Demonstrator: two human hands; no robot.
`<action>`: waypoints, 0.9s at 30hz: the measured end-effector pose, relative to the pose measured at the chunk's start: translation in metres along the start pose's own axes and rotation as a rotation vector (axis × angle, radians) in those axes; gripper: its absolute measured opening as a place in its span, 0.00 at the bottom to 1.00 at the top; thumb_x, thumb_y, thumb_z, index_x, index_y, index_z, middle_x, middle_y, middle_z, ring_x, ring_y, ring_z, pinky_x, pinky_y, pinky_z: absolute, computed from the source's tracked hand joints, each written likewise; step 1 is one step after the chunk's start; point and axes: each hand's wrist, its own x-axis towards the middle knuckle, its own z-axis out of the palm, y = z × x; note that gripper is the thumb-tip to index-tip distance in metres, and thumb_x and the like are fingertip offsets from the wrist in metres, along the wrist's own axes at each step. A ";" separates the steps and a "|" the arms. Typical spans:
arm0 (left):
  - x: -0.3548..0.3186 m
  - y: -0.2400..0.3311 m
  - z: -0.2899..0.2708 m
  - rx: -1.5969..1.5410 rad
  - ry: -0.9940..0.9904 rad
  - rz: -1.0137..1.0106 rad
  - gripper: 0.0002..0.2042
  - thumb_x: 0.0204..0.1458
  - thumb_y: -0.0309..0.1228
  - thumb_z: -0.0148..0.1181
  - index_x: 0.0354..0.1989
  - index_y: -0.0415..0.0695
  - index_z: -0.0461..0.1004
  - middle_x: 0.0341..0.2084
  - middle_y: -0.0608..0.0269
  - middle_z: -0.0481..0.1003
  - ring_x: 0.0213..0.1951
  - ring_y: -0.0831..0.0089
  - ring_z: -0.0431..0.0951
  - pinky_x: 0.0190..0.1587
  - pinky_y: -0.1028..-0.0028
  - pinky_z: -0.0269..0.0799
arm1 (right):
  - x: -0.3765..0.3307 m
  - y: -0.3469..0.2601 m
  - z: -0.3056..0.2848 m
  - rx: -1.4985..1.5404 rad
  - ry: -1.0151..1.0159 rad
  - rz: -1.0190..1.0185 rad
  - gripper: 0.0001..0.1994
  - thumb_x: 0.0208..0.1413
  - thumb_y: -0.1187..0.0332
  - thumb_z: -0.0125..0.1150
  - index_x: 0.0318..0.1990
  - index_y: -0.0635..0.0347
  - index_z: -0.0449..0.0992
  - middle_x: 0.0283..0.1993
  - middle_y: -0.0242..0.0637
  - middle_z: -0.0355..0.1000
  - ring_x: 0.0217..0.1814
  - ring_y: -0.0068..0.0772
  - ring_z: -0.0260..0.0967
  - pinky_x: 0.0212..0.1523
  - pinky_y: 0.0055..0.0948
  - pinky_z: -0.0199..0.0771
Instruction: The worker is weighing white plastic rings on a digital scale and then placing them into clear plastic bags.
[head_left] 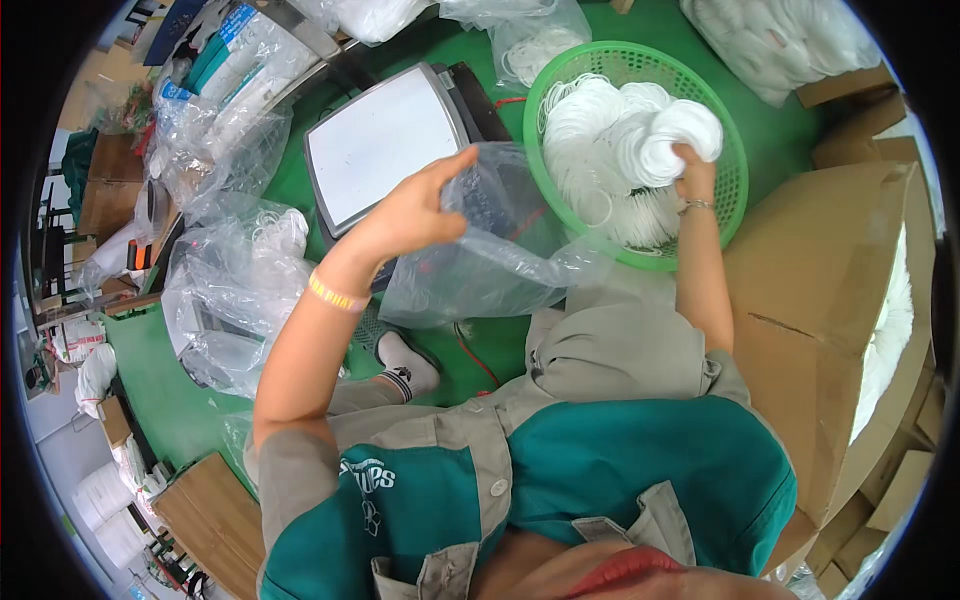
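Observation:
My left hand (pixel 415 205) holds the mouth of a clear plastic bag (pixel 450 285), its index finger and thumb spread along the bag's edge. The bag sags to the right across my lap toward a green perforated basket (pixel 738 190). Many thin white round discs (pixel 580 150) fill the basket, some lying in fanned rows. My right hand (pixel 695 178) reaches in at the basket's right side, its fingers closed on a stack of white discs (pixel 688 130). How many discs are in that grip I cannot tell.
A flat white-topped scale-like device (pixel 385 145) stands left of the basket. Clear bags (pixel 240 270) with white items lie farther left. A large open cardboard box (pixel 800 280) stands close by my right arm. A filled clear bag (pixel 785 45) sits at the far right.

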 end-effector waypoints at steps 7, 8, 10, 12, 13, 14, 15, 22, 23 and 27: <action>0.051 0.015 0.011 -0.188 -0.109 -0.177 0.37 0.34 0.21 0.51 0.59 0.35 0.47 0.48 0.56 0.64 0.22 0.79 0.67 0.24 0.81 0.65 | -0.053 -0.078 0.022 0.506 -0.258 -0.010 0.13 0.39 0.80 0.53 0.37 0.69 0.69 0.35 0.41 0.69 0.40 0.37 0.68 0.44 0.33 0.69; 0.055 0.019 0.012 -0.183 -0.124 -0.180 0.37 0.33 0.21 0.52 0.59 0.35 0.47 0.48 0.57 0.65 0.22 0.79 0.67 0.24 0.81 0.65 | -0.065 -0.085 0.027 0.511 -0.324 0.003 0.13 0.40 0.79 0.52 0.37 0.69 0.69 0.35 0.40 0.69 0.40 0.37 0.67 0.45 0.33 0.68; 0.058 0.026 0.016 -0.190 -0.142 -0.185 0.38 0.33 0.21 0.52 0.60 0.37 0.46 0.45 0.57 0.66 0.22 0.80 0.67 0.24 0.82 0.65 | -0.109 -0.101 0.056 0.440 -0.394 0.034 0.14 0.40 0.78 0.52 0.39 0.69 0.68 0.37 0.40 0.69 0.40 0.36 0.67 0.46 0.32 0.67; 0.062 0.016 0.023 -0.285 -0.055 -0.065 0.39 0.33 0.21 0.51 0.60 0.38 0.45 0.39 0.59 0.68 0.22 0.82 0.65 0.24 0.82 0.64 | -0.129 -0.079 0.072 0.332 -0.511 0.050 0.19 0.38 0.78 0.54 0.43 0.69 0.66 0.39 0.39 0.68 0.41 0.33 0.67 0.44 0.32 0.68; 0.060 0.016 0.026 -0.275 -0.031 -0.006 0.40 0.32 0.21 0.51 0.60 0.38 0.44 0.36 0.62 0.67 0.22 0.84 0.64 0.24 0.82 0.64 | -0.140 -0.066 0.082 0.128 -0.580 0.020 0.20 0.37 0.78 0.56 0.44 0.67 0.66 0.40 0.38 0.68 0.41 0.32 0.67 0.43 0.30 0.68; 0.057 0.015 0.027 -0.273 -0.037 -0.006 0.40 0.32 0.21 0.51 0.60 0.38 0.44 0.36 0.62 0.67 0.22 0.84 0.64 0.24 0.82 0.64 | -0.149 -0.050 0.090 -0.094 -0.657 -0.014 0.21 0.37 0.77 0.57 0.45 0.65 0.66 0.40 0.37 0.68 0.42 0.31 0.67 0.43 0.30 0.68; 0.052 0.015 0.028 -0.265 -0.061 -0.014 0.40 0.32 0.20 0.50 0.61 0.39 0.44 0.35 0.63 0.67 0.22 0.84 0.64 0.25 0.82 0.63 | -0.156 -0.034 0.096 -0.316 -0.727 -0.048 0.21 0.37 0.76 0.57 0.45 0.63 0.67 0.41 0.36 0.68 0.42 0.31 0.66 0.43 0.29 0.67; 0.010 0.007 0.058 -0.455 -0.188 0.038 0.41 0.33 0.14 0.45 0.62 0.45 0.39 0.51 0.70 0.58 0.20 0.88 0.56 0.23 0.85 0.57 | -0.191 0.029 0.103 -1.815 -1.551 -0.385 0.25 0.34 0.70 0.60 0.47 0.51 0.65 0.51 0.44 0.59 0.49 0.46 0.61 0.45 0.38 0.66; 0.002 0.009 0.063 -0.369 -0.181 0.080 0.41 0.34 0.14 0.44 0.62 0.47 0.40 0.50 0.75 0.59 0.20 0.87 0.54 0.24 0.86 0.55 | -0.190 0.022 0.107 -1.858 -1.587 -0.380 0.27 0.35 0.69 0.59 0.49 0.52 0.63 0.51 0.45 0.59 0.48 0.46 0.61 0.45 0.38 0.66; -0.029 0.000 0.048 -0.276 -0.181 -0.034 0.41 0.33 0.14 0.43 0.62 0.47 0.41 0.54 0.78 0.54 0.22 0.88 0.54 0.25 0.88 0.55 | -0.173 -0.023 0.097 -1.156 -1.601 -0.558 0.11 0.39 0.71 0.58 0.34 0.61 0.71 0.42 0.48 0.66 0.43 0.44 0.65 0.44 0.33 0.66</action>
